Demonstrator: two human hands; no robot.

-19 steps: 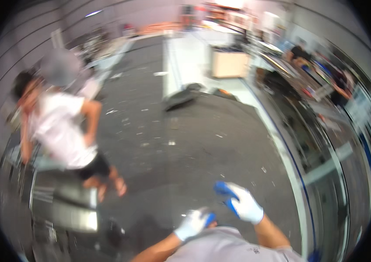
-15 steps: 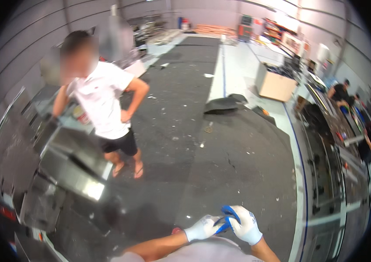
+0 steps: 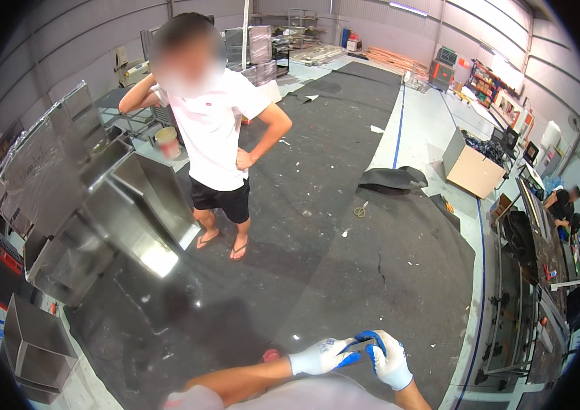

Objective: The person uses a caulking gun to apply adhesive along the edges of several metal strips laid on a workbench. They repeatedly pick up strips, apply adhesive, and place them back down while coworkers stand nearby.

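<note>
My left hand (image 3: 322, 357) and my right hand (image 3: 390, 360) meet low in front of my body, both in white work gloves with blue palms and fingers. Between them lies a small, dark, flat object (image 3: 363, 346), too small to name. The left fingers close on its near end, while those of my right hand curl round its other end and hide part of it. Below the hands shows my light shirt (image 3: 303, 395).
A person (image 3: 211, 123) in a white shirt stands ahead to the left, beside shiny metal boxes (image 3: 146, 225). Dark matting (image 3: 303, 273) covers the floor, with a roll of tape (image 3: 360, 211) and scraps. A large box (image 3: 474, 164) and workbenches (image 3: 553, 273) with people line the right.
My view has turned left, so the standing person and the boxes sit further right in it. My hands stay together, and the dark object between them shows more plainly now.
</note>
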